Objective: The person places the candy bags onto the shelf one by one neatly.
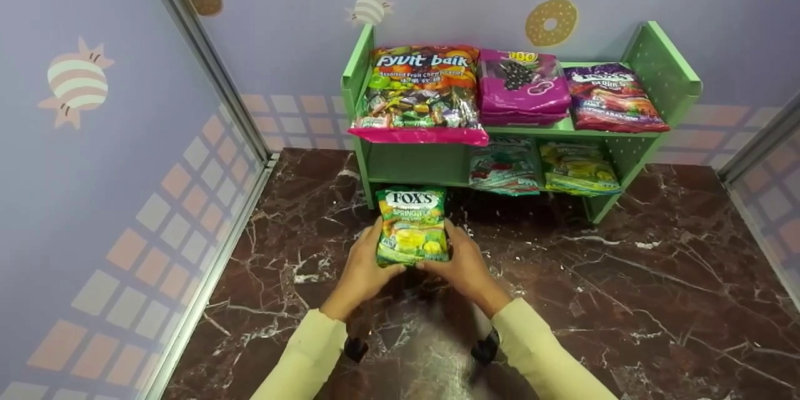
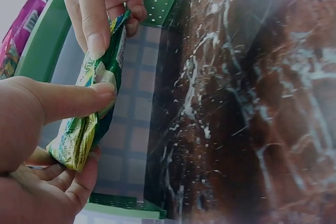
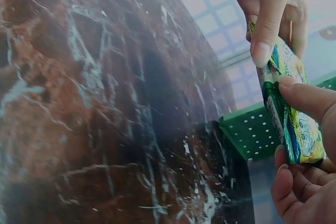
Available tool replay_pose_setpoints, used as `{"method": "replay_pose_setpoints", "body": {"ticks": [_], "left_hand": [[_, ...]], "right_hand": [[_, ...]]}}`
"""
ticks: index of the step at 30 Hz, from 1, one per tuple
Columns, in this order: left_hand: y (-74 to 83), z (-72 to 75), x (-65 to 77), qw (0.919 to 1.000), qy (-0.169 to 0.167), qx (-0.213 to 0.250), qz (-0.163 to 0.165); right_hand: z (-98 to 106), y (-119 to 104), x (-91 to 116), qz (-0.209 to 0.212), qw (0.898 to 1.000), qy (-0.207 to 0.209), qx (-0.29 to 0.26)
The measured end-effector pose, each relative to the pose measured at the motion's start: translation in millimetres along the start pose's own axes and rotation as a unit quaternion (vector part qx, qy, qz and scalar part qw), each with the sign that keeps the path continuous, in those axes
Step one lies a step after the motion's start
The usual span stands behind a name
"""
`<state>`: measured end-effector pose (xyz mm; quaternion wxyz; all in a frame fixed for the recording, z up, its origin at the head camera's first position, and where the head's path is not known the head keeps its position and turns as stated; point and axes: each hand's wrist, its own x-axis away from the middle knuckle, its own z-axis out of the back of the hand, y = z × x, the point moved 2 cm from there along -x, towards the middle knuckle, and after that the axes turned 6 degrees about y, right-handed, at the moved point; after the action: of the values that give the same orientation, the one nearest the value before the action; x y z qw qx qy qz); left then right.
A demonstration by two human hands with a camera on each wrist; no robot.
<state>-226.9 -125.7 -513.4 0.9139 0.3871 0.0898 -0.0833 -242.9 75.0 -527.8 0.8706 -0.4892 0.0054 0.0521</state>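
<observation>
A green and yellow Fox's candy bag point(image 1: 412, 228) is held between both hands, in front of the shelf's lower left part. My left hand point(image 1: 364, 259) grips its left side, the thumb along the bottom edge. On the other side my right hand point(image 1: 461, 260) grips the bag in the same way. In the left wrist view the bag point(image 2: 79, 135) appears edge-on, with the left thumb pressed on its sealed edge. The right wrist view shows the right thumb on the bag point(image 3: 294, 129) and fingers curled beneath it.
A green two-tier shelf point(image 1: 419, 165) stands against the wall. Its top carries a fruit chew bag point(image 1: 425, 90), a purple pack point(image 1: 524, 90) and a berries bag point(image 1: 615, 100). Below lie a red-and-teal bag point(image 1: 504, 165) and a yellow-green bag point(image 1: 580, 169). The surface point(image 1: 562, 300) is dark marble.
</observation>
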Motion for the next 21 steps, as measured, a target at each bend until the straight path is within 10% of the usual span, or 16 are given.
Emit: {"method": "replay_pose_setpoints", "body": {"ticks": [21], "left_hand": [[13.9,-4.4,-46.6,0.9989,-0.012,-0.028,0.035]], "right_hand": [[18.6,-5.5,-36.9,-0.02,1.0,0.003,-0.002]]}}
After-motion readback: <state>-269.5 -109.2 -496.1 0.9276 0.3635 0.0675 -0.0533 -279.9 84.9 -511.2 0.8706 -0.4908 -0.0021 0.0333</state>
